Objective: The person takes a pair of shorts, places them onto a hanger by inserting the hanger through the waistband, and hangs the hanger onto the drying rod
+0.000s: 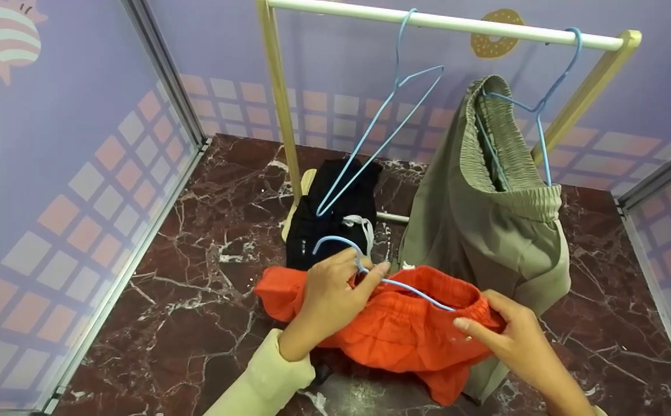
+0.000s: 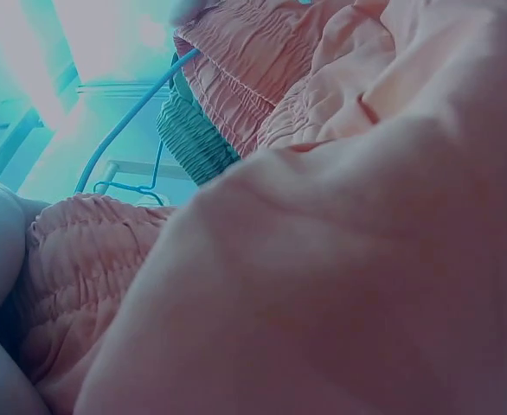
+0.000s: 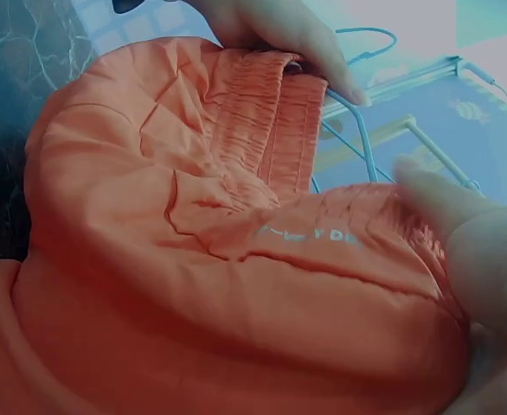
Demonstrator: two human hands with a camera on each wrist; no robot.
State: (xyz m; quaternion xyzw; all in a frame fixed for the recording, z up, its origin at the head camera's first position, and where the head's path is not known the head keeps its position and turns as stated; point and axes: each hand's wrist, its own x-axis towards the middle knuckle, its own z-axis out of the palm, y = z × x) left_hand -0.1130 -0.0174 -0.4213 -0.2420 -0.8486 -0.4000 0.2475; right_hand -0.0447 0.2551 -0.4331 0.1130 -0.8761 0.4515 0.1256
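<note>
Orange-red shorts (image 1: 393, 341) with a gathered elastic waistband are held up in front of the person. A blue wire hanger (image 1: 413, 289) runs into the waist opening, its hook (image 1: 335, 238) rising above the cloth. My left hand (image 1: 335, 289) grips the hanger below its hook, beside the left part of the waistband. At the other end my right hand (image 1: 511, 329) pinches the waistband, thumb in front. In the right wrist view small white lettering (image 3: 310, 235) shows on the shorts (image 3: 150, 207). Cloth fills much of the left wrist view. The hanger's lower part is hidden inside the shorts.
A rack with a white rail (image 1: 485, 24) stands ahead. From it hang a bare blue hanger (image 1: 381, 138) and olive-grey trousers (image 1: 485, 231) on another hanger (image 1: 543, 104). Black clothing (image 1: 335, 202) with a white drawstring is behind the shorts. Patterned panels (image 1: 81, 173) flank the marbled floor (image 1: 196, 300).
</note>
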